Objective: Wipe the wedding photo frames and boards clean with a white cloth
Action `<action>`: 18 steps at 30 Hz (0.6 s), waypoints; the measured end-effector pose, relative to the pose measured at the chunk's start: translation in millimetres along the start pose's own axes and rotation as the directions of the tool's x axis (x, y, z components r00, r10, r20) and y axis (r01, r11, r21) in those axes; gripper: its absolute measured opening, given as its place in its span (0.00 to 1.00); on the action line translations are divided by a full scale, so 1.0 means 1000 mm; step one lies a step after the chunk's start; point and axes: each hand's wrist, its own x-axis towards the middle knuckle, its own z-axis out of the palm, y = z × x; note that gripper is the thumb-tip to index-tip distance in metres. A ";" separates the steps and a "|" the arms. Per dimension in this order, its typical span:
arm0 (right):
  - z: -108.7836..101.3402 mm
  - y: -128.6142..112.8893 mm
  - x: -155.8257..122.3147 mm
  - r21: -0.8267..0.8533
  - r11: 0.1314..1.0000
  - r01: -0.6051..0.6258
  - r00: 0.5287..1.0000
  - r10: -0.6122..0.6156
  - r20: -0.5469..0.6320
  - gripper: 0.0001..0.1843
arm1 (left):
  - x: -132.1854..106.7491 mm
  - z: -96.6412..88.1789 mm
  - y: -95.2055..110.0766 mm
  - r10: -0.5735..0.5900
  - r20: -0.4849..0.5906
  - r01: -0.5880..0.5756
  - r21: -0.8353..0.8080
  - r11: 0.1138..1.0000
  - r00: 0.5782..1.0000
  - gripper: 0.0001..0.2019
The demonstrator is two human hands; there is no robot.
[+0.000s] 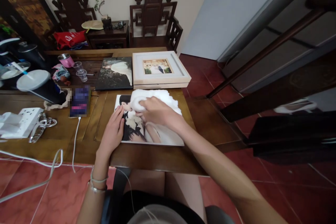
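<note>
A large photo print (pixel 133 122) of a couple, with white flowers in it, lies flat near the table's front edge. My left hand (pixel 114 126) rests along its left side, fingers stretched out and touching the edge. On the upper middle of the print, my right hand (pixel 154 110) is closed round a white wad of cloth or tissue (pixel 136 103) and presses it down. White material with a ragged edge (pixel 166 97) shows behind the right hand at the print's top right; I cannot tell whether it belongs to the wad. The right forearm covers the print's lower right part.
Behind the print lie a dark photo panel (pixel 114 73) and a white framed picture (pixel 161 68). To the left are a phone (pixel 79 102) on a cable, a lidded drink cup (pixel 39 84), a power strip (pixel 26 122) and a clear hair claw (pixel 40 126). Dark chairs (pixel 154 10) stand beyond.
</note>
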 end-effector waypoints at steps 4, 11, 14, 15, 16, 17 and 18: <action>0.027 -0.009 0.009 -0.074 0.996 -0.051 0.992 0.041 -0.122 0.16 | 0.001 -0.001 0.002 -0.018 0.008 0.018 0.014 1.000 1.000 0.23; 0.090 -0.031 -0.086 -0.061 0.984 0.165 0.976 -0.172 -0.132 0.11 | 0.002 -0.001 0.004 -0.032 0.018 0.031 0.044 0.999 0.999 0.23; 0.081 -0.034 -0.115 0.007 0.971 0.241 0.964 -0.238 -0.114 0.12 | 0.002 0.000 0.003 -0.022 0.019 0.021 0.046 0.999 1.000 0.23; 0.074 -0.033 -0.117 0.024 0.967 0.255 0.962 -0.252 -0.101 0.12 | 0.002 0.000 0.003 -0.020 0.018 0.019 0.045 0.999 1.000 0.23; 0.066 -0.032 -0.113 0.033 0.965 0.261 0.962 -0.258 -0.085 0.13 | 0.002 0.001 0.002 -0.018 0.016 0.017 0.043 0.999 1.000 0.23; 0.057 -0.029 -0.106 0.031 0.966 0.256 0.965 -0.253 -0.069 0.14 | 0.002 0.001 0.002 -0.017 0.015 0.017 0.041 0.999 1.000 0.23; 0.048 -0.027 -0.095 0.016 0.972 0.234 0.971 -0.233 -0.054 0.14 | 0.001 0.001 0.001 -0.018 0.013 0.017 0.039 0.999 1.000 0.23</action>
